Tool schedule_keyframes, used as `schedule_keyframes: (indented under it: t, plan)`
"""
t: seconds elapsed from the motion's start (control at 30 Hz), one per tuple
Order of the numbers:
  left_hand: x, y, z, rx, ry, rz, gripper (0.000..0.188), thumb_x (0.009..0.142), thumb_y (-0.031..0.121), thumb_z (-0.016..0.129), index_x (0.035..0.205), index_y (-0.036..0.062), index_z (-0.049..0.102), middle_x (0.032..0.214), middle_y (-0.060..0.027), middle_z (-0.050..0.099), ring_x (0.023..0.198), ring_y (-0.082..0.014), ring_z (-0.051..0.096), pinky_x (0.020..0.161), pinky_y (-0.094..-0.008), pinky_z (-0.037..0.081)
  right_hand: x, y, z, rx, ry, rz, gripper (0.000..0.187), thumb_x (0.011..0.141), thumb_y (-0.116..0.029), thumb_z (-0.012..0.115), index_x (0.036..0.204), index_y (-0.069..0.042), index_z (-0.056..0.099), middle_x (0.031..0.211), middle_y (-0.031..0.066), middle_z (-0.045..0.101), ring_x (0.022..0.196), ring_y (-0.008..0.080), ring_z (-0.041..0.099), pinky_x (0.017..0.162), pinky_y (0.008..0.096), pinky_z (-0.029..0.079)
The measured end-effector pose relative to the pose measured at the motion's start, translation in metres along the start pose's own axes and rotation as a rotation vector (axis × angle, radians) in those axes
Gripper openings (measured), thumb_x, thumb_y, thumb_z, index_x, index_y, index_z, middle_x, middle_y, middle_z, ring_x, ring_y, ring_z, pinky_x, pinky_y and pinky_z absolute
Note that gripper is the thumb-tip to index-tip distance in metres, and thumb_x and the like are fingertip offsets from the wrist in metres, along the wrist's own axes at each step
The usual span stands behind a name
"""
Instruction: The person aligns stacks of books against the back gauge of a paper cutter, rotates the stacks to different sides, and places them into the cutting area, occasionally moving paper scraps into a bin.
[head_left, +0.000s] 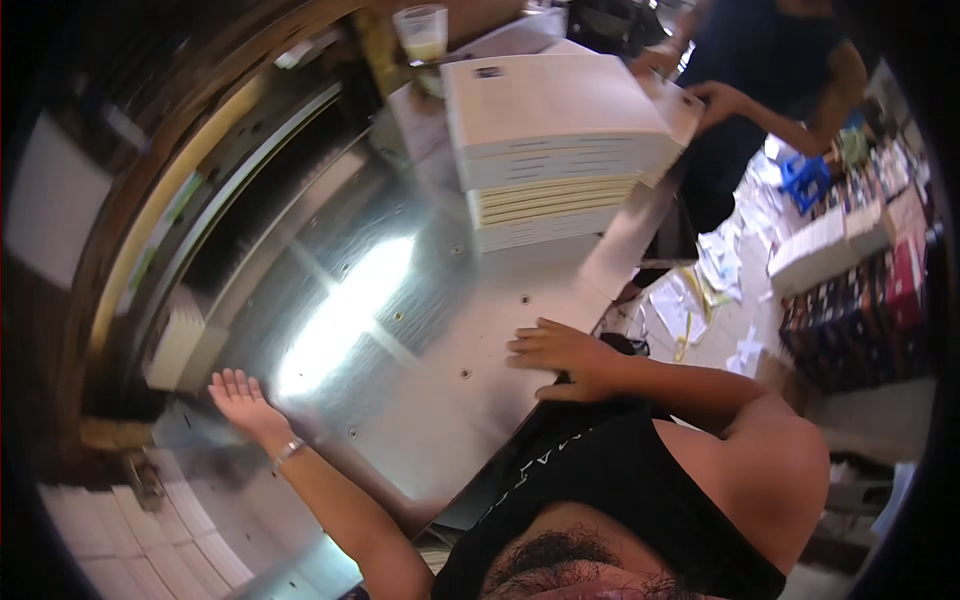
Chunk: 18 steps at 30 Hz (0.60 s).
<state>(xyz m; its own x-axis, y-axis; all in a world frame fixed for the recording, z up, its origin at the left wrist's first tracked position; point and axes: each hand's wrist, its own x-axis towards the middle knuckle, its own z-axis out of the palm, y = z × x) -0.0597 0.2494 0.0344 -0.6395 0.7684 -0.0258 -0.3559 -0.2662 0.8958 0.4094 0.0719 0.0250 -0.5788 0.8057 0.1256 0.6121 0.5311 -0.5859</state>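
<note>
My left hand (pixel 245 403) is open with its fingers stretched out and nothing in it, at the left side of a shiny metal table (pixel 440 330). Just beyond its fingertips stands a small block of white paper (pixel 180 345) against a dark slot. My right hand (pixel 560 358) is open too, fingers apart, over the table's near right edge; whether it touches the metal I cannot tell. A tall stack of white and cream paper bundles (pixel 550 150) stands at the far end of the table.
Another person (pixel 760 90) stands at the back right, hands at the tall stack's right side. A cup (pixel 422 35) stands behind that stack. Loose sheets (pixel 720 265), a blue stool (pixel 803 180) and piled books (pixel 855 290) are on the floor at right. White paper stacks (pixel 140 530) fill the lower left.
</note>
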Motion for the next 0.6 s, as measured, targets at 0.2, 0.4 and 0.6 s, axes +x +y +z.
schedule_keyframes:
  t: [0.2, 0.4, 0.6]
  plan:
    - [-0.119, -0.039, 0.108, 0.267, -0.769, -0.198, 0.059, 0.106, 0.043, 0.033, 0.152, 0.0066, 0.034, 0.154, -0.0184, 0.037, 0.140, -0.0328, 0.038, 0.115, -0.0482, 0.030, -0.021, 0.019, -0.057, 0.457, 1.181, 0.356, 0.069, 0.080, -0.001, 0.070, 0.143, -0.005, 0.044, 0.132, 0.0100, 0.054, 0.099, 0.0167, 0.056, 0.082, 0.0280, 0.048]
    - [-0.186, -0.031, 0.238, 0.219, -1.018, -0.263, 0.070, 0.103, 0.052, 0.038, 0.153, 0.0046, 0.029, 0.147, -0.0237, 0.043, 0.134, -0.0354, 0.045, 0.113, -0.0482, 0.034, -0.002, 0.025, -0.099, 0.576, 1.229, 0.247, 0.081, 0.081, -0.002, 0.073, 0.152, -0.008, 0.035, 0.144, 0.0113, 0.040, 0.105, 0.0191, 0.055, 0.086, 0.0300, 0.048]
    - [-0.200, -0.016, 0.261, 0.223, -1.067, -0.355, 0.080, 0.094, 0.070, 0.043, 0.141, 0.0042, 0.041, 0.132, -0.0201, 0.053, 0.122, -0.0327, 0.054, 0.106, -0.0489, 0.043, 0.010, 0.028, -0.100, 0.793, 1.144, 0.170, 0.088, 0.080, -0.004, 0.076, 0.153, -0.007, 0.028, 0.151, 0.0141, 0.031, 0.127, 0.0295, 0.049, 0.106, 0.0410, 0.041]
